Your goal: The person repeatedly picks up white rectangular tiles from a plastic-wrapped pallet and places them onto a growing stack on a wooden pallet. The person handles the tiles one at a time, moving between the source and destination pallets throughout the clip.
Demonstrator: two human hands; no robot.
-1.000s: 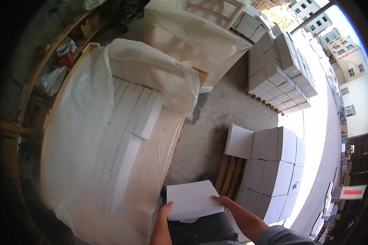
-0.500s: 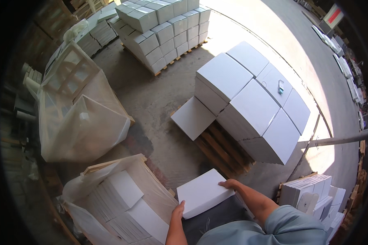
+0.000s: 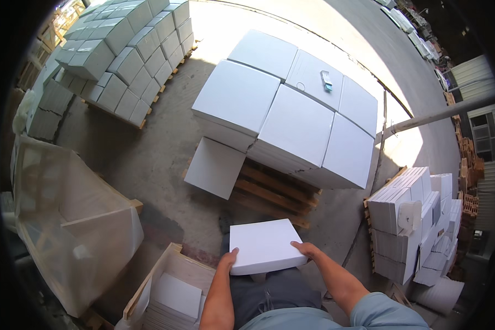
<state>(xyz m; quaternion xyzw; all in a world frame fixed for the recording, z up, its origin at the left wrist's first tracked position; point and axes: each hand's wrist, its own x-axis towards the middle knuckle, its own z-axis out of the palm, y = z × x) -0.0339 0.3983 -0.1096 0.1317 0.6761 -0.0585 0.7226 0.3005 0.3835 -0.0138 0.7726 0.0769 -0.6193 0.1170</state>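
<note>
A thick white rectangular slab [image 3: 267, 245] is held level in front of my body; whether it is one piece or several thin boards pressed together I cannot tell. My left hand [image 3: 230, 258] grips its left edge, thumb on top. On the right edge my right hand [image 3: 306, 249] is closed in the same way, with the fingers hidden underneath. Just beyond the slab lies a wooden pallet [image 3: 275, 192] with bare slats at its near side. Tall white stacks [image 3: 297, 129] cover its far part, and a lower white stack [image 3: 217, 168] stands at its left corner.
A lined wooden crate [image 3: 176, 297] with white boards stands at my lower left. Beyond it is a crate wrapped in cloudy plastic [image 3: 77, 220]. Boxes on a pallet [image 3: 129, 71] rise at the far left. White packs [image 3: 407, 220] stand right. A small teal-and-white object [image 3: 326, 81] lies atop the stacks.
My view has turned to the right, so the stacks and crates sit farther left. The slab has come round squarely before me, still between both hands.
</note>
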